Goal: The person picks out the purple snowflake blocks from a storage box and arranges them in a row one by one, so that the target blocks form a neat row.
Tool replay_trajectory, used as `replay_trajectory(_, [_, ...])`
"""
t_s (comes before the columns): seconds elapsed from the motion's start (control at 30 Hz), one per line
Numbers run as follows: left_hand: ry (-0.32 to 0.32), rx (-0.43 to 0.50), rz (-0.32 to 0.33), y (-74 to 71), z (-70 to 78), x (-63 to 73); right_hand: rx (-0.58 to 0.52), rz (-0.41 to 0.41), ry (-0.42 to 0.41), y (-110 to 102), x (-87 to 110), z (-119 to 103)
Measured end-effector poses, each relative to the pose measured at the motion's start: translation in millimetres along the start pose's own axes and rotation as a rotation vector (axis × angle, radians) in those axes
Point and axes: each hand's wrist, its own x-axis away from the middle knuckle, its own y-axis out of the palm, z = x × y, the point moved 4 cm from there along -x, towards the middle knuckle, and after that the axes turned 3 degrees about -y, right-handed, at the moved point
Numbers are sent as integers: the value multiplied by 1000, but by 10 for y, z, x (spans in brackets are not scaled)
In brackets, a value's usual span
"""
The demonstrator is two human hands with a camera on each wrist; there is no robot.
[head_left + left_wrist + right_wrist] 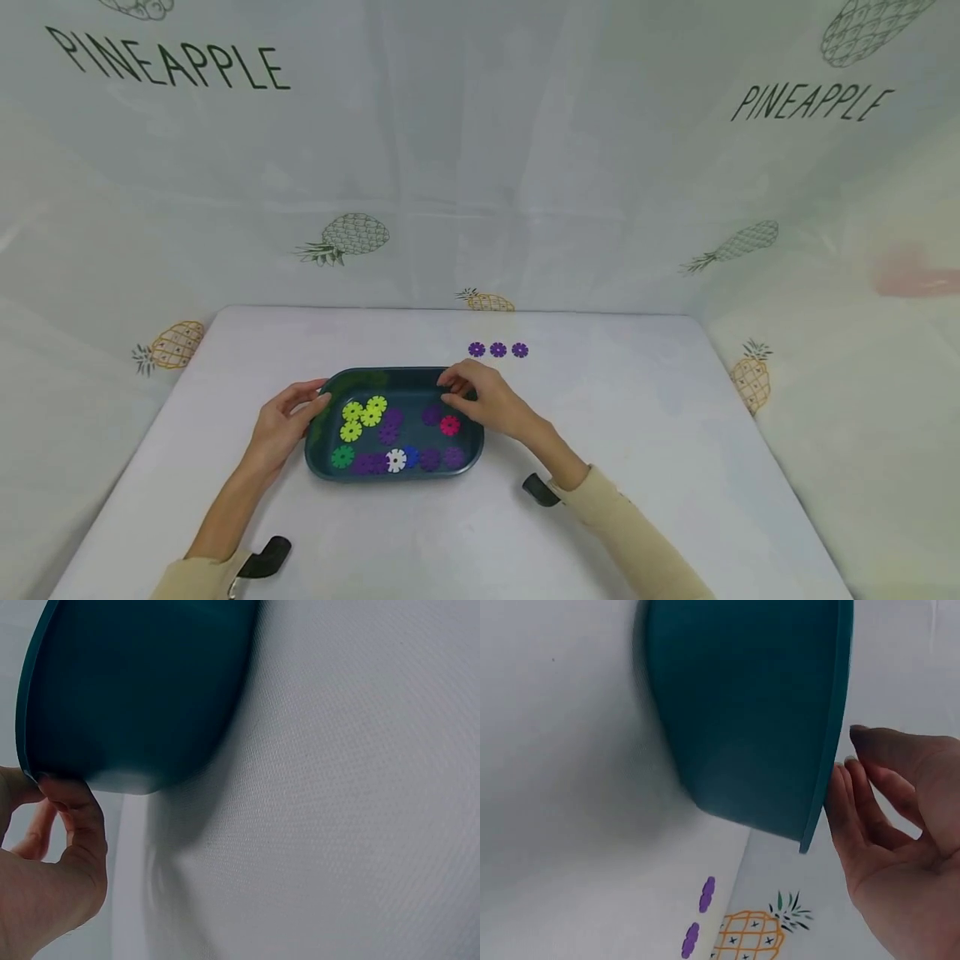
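Note:
A dark teal tray (397,379) holds several notched, flower-shaped plastic discs. Yellow discs (371,416) cluster at its left, while a green disc (342,457), a white disc (397,460) and a blue disc (412,456) lie near the front wall. Purple discs (430,459) are spread among them, and a red disc (450,426) is at the right. With thumb and fingers, my left hand (281,425) pinches the tray's left rim. Over the right end hovers my right hand (491,400), fingers loosely bent, thumb apart; nothing shows between them in the right wrist view.
Three purple discs (498,350) lie in a row on the white table (600,400), behind the tray. A pineapple-printed curtain (480,167) hangs behind and around the table. Black straps with camera mounts (267,558) sit on both wrists.

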Motion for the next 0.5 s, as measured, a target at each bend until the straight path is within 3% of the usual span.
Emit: replay_trajectory(0.5, [-11,-3,-4,25,5,2,48,-275,14,323,42,-136])
